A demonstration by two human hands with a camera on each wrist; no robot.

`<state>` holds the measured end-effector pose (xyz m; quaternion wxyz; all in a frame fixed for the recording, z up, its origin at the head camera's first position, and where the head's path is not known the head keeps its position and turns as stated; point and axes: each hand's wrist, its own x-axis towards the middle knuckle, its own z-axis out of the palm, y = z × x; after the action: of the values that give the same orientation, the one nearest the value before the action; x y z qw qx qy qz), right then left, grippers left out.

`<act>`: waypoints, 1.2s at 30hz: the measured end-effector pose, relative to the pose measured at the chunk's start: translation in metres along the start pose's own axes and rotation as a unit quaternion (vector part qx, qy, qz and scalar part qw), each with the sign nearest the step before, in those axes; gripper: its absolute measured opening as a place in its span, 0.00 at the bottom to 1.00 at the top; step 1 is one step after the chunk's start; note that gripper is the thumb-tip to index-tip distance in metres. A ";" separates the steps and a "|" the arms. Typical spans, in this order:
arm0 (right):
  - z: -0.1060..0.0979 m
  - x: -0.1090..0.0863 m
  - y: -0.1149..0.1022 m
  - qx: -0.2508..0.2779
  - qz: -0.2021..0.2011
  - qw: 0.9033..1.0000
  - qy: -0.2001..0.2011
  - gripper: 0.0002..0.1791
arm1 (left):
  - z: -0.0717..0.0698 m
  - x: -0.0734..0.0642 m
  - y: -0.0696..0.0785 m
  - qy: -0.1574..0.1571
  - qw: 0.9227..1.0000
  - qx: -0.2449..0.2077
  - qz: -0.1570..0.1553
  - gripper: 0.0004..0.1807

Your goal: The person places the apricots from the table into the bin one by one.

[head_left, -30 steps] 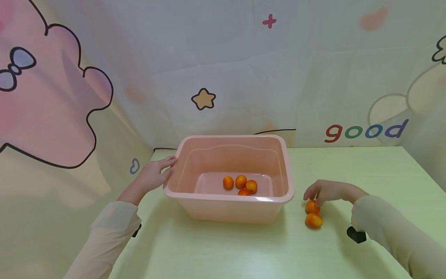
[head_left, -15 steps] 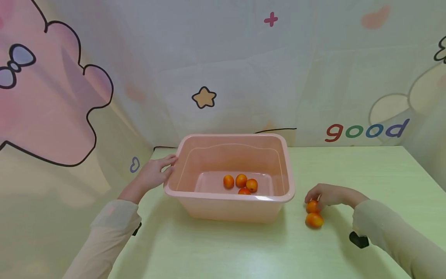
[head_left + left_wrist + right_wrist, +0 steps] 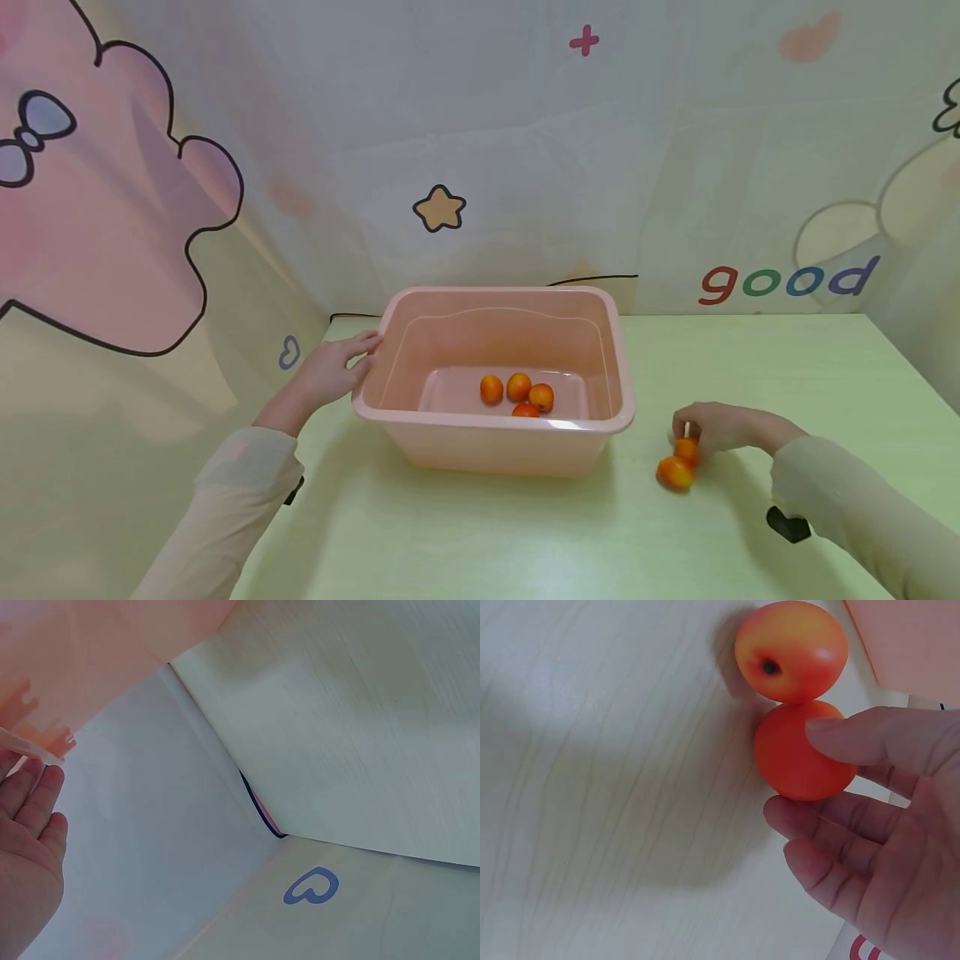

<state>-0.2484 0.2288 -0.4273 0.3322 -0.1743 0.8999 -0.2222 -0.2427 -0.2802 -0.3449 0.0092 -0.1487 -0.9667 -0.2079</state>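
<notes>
My right hand (image 3: 723, 427) holds a small orange-red, peach-like fruit (image 3: 799, 754). In the right wrist view the thumb lies over it, with the fingers curled at its other side. A second such fruit (image 3: 791, 649), yellow-red with a dark stem dimple, lies against it on the table. At the left side of a pink plastic basin (image 3: 487, 446), my left hand (image 3: 330, 371) touches the rim with nearly straight fingers. The left wrist view has the fingertips (image 3: 52, 776) right under the rim's lip; the thumb is hidden there. Several similar orange fruits (image 3: 519, 387) lie inside the basin.
The basin stands on a pale wood-grain table (image 3: 480, 542), near its back edge. Behind and left of the table hangs a printed cloth (image 3: 525, 167) with cartoon shapes and the word "good". Both sleeved forearms reach in from the front corners.
My right hand has moved slightly right and toward me, its fruit shifting right and closer beside the other one. The left hand and basin have kept their places.
</notes>
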 end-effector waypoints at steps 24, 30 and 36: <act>-0.002 -0.013 0.004 -0.025 0.028 0.999 -0.011 0.20 | 0.002 0.000 -0.001 0.001 1.000 -0.001 0.002 0.23; -0.017 -0.019 -0.003 -0.011 0.020 1.000 -0.008 0.21 | 0.003 0.000 -0.002 0.002 1.000 -0.002 0.000 0.24; -0.040 -0.026 -0.020 -0.022 0.013 1.000 0.001 0.20 | 0.003 0.001 -0.003 0.005 1.000 0.005 0.006 0.24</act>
<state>-0.2531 0.2350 -0.3761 0.3300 -0.1692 0.9073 -0.1981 -0.2446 -0.2816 -0.3487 0.0162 -0.1535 -0.9668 -0.2038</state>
